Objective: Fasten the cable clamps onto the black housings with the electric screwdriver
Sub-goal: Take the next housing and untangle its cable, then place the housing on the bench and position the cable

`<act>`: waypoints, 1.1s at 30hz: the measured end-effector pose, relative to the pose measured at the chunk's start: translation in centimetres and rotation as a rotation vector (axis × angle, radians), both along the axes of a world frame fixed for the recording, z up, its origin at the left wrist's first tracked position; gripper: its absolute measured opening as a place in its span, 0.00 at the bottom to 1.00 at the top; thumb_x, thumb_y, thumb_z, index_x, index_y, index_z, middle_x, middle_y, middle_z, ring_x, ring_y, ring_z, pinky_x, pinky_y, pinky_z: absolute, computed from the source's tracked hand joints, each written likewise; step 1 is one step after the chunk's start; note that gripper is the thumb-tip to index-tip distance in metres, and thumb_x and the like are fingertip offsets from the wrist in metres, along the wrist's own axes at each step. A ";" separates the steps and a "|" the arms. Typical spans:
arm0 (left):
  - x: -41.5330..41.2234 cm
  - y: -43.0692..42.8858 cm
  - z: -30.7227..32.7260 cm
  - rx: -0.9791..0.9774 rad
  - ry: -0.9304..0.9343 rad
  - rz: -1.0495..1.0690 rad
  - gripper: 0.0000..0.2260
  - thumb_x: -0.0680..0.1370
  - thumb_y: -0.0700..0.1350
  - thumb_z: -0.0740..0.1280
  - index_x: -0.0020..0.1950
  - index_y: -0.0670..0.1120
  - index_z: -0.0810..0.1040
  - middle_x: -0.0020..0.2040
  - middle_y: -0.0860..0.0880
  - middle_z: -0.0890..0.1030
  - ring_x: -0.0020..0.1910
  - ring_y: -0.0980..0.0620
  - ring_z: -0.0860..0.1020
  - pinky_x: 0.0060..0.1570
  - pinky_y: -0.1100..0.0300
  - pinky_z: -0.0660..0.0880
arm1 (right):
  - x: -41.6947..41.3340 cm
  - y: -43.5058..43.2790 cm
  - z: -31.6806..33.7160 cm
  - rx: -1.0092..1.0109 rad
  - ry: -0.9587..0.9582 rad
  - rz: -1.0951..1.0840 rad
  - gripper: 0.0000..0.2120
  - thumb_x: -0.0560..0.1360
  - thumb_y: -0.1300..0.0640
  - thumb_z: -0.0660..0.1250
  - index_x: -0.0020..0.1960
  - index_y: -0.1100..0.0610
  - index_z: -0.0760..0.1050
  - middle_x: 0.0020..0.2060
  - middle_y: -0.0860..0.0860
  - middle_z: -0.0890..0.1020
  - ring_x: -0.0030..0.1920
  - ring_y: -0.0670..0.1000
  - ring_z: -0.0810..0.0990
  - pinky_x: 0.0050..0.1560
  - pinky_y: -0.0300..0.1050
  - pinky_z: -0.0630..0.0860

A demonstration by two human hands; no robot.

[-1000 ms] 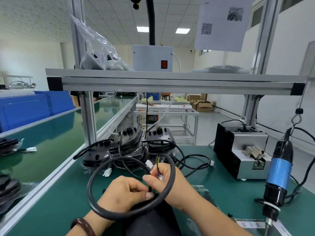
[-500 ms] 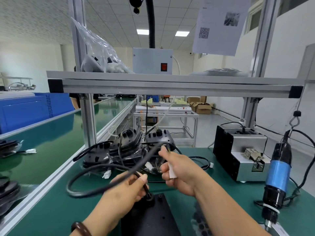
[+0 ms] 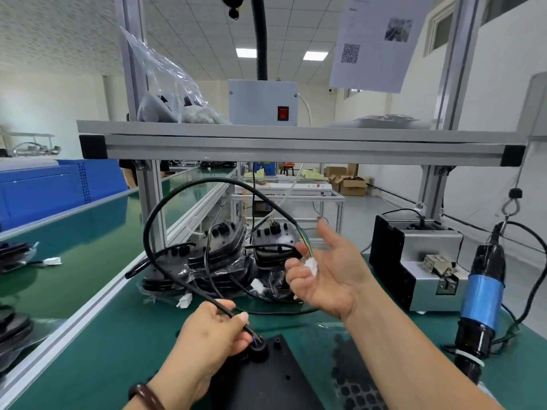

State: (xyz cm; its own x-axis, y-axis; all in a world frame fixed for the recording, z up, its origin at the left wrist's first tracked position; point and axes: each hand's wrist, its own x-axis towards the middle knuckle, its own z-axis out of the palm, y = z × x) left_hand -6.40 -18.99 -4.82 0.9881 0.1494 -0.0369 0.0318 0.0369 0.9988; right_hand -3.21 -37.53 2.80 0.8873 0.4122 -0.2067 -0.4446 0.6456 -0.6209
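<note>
Black housing (image 3: 275, 380) was cut off by the bottom edge, and its near-left part was covered by the left hand (image 3: 207, 335) and wrist. That hand's fingertips pinched the cable (image 3: 216, 179) and hid where it entered the housing. Electric screwdriver (image 3: 482, 294) bit was hidden behind the right forearm (image 3: 414, 359). White connector (image 3: 310, 266) lay in the right hand (image 3: 331, 273), its pins too small to tell. Printed sheet (image 3: 376, 39) was cropped at the top and its text unreadable. Bagged housings (image 3: 219, 261) overlapped, so the count was unclear. Dark parts (image 3: 11, 329) at the left edge were cut off and unidentifiable.
</note>
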 end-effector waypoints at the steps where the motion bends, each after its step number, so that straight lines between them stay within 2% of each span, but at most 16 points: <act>1: 0.1 0.0 -0.1 -0.003 0.001 0.008 0.08 0.76 0.36 0.68 0.50 0.45 0.71 0.35 0.42 0.80 0.29 0.53 0.79 0.27 0.65 0.75 | 0.3 0.2 0.1 -0.005 0.004 -0.036 0.20 0.76 0.38 0.62 0.51 0.55 0.63 0.35 0.55 0.67 0.28 0.49 0.64 0.24 0.37 0.64; 5: 0.0 0.4 0.0 0.155 -0.010 0.056 0.13 0.73 0.41 0.73 0.50 0.38 0.72 0.28 0.46 0.80 0.29 0.52 0.81 0.31 0.60 0.78 | 1.8 2.4 0.2 -0.113 -0.021 -0.152 0.20 0.81 0.44 0.58 0.59 0.61 0.65 0.48 0.60 0.69 0.37 0.52 0.68 0.35 0.43 0.70; 8: -0.7 1.2 0.9 0.545 -0.031 0.116 0.17 0.68 0.57 0.75 0.40 0.45 0.76 0.26 0.50 0.81 0.27 0.55 0.80 0.32 0.61 0.76 | 2.9 4.3 -0.9 -0.339 -0.095 -0.188 0.10 0.82 0.48 0.57 0.55 0.55 0.67 0.53 0.59 0.71 0.46 0.54 0.73 0.50 0.46 0.73; 11: -1.3 2.2 1.5 0.989 -0.142 0.234 0.20 0.66 0.66 0.70 0.32 0.50 0.71 0.29 0.52 0.79 0.32 0.57 0.76 0.31 0.60 0.69 | 3.5 4.7 -2.9 -1.272 -0.368 -0.273 0.13 0.82 0.50 0.54 0.44 0.55 0.69 0.44 0.55 0.73 0.44 0.54 0.73 0.54 0.50 0.70; 12: -1.4 2.4 1.7 1.032 -0.246 0.239 0.18 0.68 0.64 0.69 0.33 0.52 0.71 0.31 0.54 0.78 0.35 0.58 0.75 0.32 0.61 0.69 | 3.5 4.2 -3.6 -1.594 -0.503 -0.339 0.13 0.82 0.51 0.53 0.47 0.56 0.71 0.47 0.56 0.74 0.50 0.56 0.74 0.56 0.49 0.69; 13: -1.3 2.7 1.7 1.055 -0.385 0.198 0.12 0.71 0.62 0.68 0.37 0.55 0.72 0.36 0.58 0.78 0.39 0.59 0.75 0.37 0.63 0.70 | 3.4 3.7 -4.1 -1.769 -0.632 -0.413 0.13 0.82 0.52 0.54 0.52 0.57 0.73 0.52 0.57 0.74 0.55 0.58 0.72 0.59 0.48 0.68; 15: -0.7 3.3 2.1 1.165 -0.580 -0.004 0.05 0.76 0.57 0.65 0.51 0.64 0.74 0.54 0.69 0.73 0.57 0.62 0.70 0.58 0.62 0.69 | 2.0 3.0 -4.5 -1.684 -0.799 -0.515 0.10 0.79 0.53 0.60 0.53 0.56 0.77 0.52 0.52 0.74 0.54 0.51 0.72 0.56 0.40 0.67; 17: 0.4 4.2 2.0 1.294 -0.550 -0.241 0.14 0.78 0.57 0.61 0.64 0.66 0.68 0.65 0.74 0.59 0.69 0.67 0.55 0.74 0.50 0.49 | 0.0 3.0 -5.2 -1.468 -0.966 -0.391 0.05 0.75 0.56 0.67 0.46 0.54 0.81 0.40 0.44 0.78 0.42 0.40 0.74 0.46 0.34 0.68; 18: 0.9 4.5 2.1 1.343 -0.479 -0.332 0.15 0.79 0.57 0.59 0.66 0.67 0.67 0.66 0.74 0.58 0.69 0.70 0.52 0.74 0.46 0.39 | -1.0 3.2 -5.9 -1.413 -0.997 -0.260 0.04 0.73 0.56 0.69 0.43 0.53 0.82 0.35 0.42 0.78 0.37 0.37 0.75 0.43 0.31 0.69; 20: 1.6 5.1 2.5 1.396 -0.411 -0.455 0.14 0.79 0.59 0.59 0.64 0.67 0.68 0.63 0.72 0.68 0.66 0.74 0.57 0.69 0.45 0.30 | -2.8 3.4 -7.2 -1.341 -0.955 -0.093 0.03 0.70 0.53 0.73 0.42 0.50 0.82 0.33 0.42 0.81 0.36 0.35 0.77 0.43 0.30 0.73; 22: 2.2 5.5 3.1 1.415 -0.464 -0.526 0.11 0.78 0.59 0.61 0.60 0.67 0.71 0.55 0.69 0.75 0.59 0.73 0.68 0.72 0.50 0.37 | -3.8 3.1 -8.0 -1.267 -0.868 -0.108 0.04 0.69 0.51 0.75 0.41 0.48 0.81 0.37 0.45 0.83 0.38 0.36 0.78 0.45 0.32 0.76; 23: 2.4 5.6 3.7 1.416 -0.497 -0.539 0.10 0.77 0.59 0.62 0.58 0.67 0.73 0.50 0.67 0.75 0.54 0.71 0.71 0.73 0.57 0.48 | -3.9 3.0 -8.2 -1.220 -0.841 -0.133 0.05 0.69 0.53 0.76 0.42 0.48 0.81 0.38 0.47 0.84 0.39 0.37 0.79 0.46 0.33 0.76; 25: 2.3 5.7 4.9 1.460 -0.559 -0.522 0.11 0.76 0.62 0.62 0.58 0.72 0.71 0.44 0.67 0.74 0.48 0.69 0.72 0.55 0.69 0.67 | -4.2 2.7 -8.2 -1.152 -0.823 -0.162 0.05 0.69 0.56 0.76 0.42 0.49 0.81 0.39 0.47 0.84 0.40 0.38 0.80 0.47 0.34 0.77; 27: 1.5 5.6 5.7 1.567 -0.634 -0.457 0.13 0.75 0.67 0.58 0.59 0.78 0.65 0.42 0.66 0.73 0.49 0.67 0.73 0.44 0.70 0.69 | -4.5 2.7 -8.3 -1.116 -0.825 -0.183 0.04 0.69 0.57 0.76 0.40 0.50 0.82 0.38 0.48 0.85 0.38 0.38 0.80 0.46 0.35 0.75; 29: 0.6 5.1 5.6 1.630 -0.716 -0.398 0.14 0.75 0.69 0.55 0.60 0.78 0.62 0.44 0.64 0.74 0.51 0.65 0.74 0.43 0.66 0.70 | -4.6 2.7 -8.4 -1.121 -0.826 -0.217 0.05 0.69 0.57 0.76 0.37 0.50 0.82 0.37 0.49 0.85 0.38 0.38 0.79 0.49 0.36 0.72; 33: -0.9 3.5 5.0 1.698 -0.784 -0.285 0.14 0.78 0.64 0.53 0.62 0.67 0.69 0.52 0.58 0.77 0.53 0.58 0.76 0.45 0.60 0.73 | -4.7 3.3 -8.7 -1.134 -0.826 -0.285 0.11 0.69 0.58 0.76 0.33 0.47 0.79 0.37 0.52 0.84 0.37 0.41 0.79 0.45 0.37 0.76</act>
State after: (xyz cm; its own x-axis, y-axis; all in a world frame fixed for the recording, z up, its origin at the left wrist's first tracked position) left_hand -7.33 -15.44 0.15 0.7049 -0.6095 0.3629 -0.5595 -0.7922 -0.2437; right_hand -7.91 -34.21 -5.94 0.9361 0.1674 0.3092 0.3501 -0.3614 -0.8642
